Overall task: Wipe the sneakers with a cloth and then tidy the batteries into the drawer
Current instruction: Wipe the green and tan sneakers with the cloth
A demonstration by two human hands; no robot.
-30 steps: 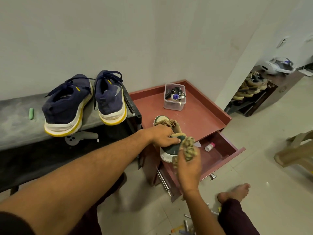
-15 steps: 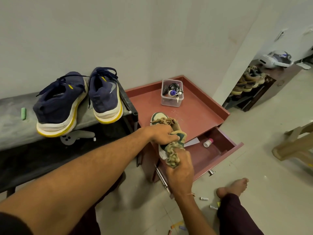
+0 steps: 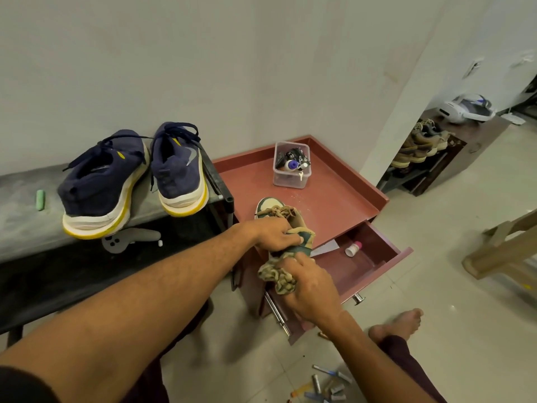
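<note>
- Head view: your left hand (image 3: 276, 232) grips the sneaker (image 3: 268, 204) at the cabinet (image 3: 334, 205) edge, steadying it.
- Your right hand (image 3: 311, 289) bunches the cloth (image 3: 276, 277) against its heel.
- Batteries (image 3: 325, 383) lie on the floor (image 3: 465, 330); the drawer (image 3: 359, 269) stands open for them.

We record dim, even indoor light with a greenish cast. We find soft shadows on the floor (image 3: 247, 359) beside the cabinet (image 3: 334, 205) and under the bench (image 3: 17, 222). The drawer (image 3: 363, 266) interior is shaded. We see the wall corner (image 3: 404, 82) bow toward the right edge; the far shoe rack (image 3: 421, 149) reads soft.
</note>
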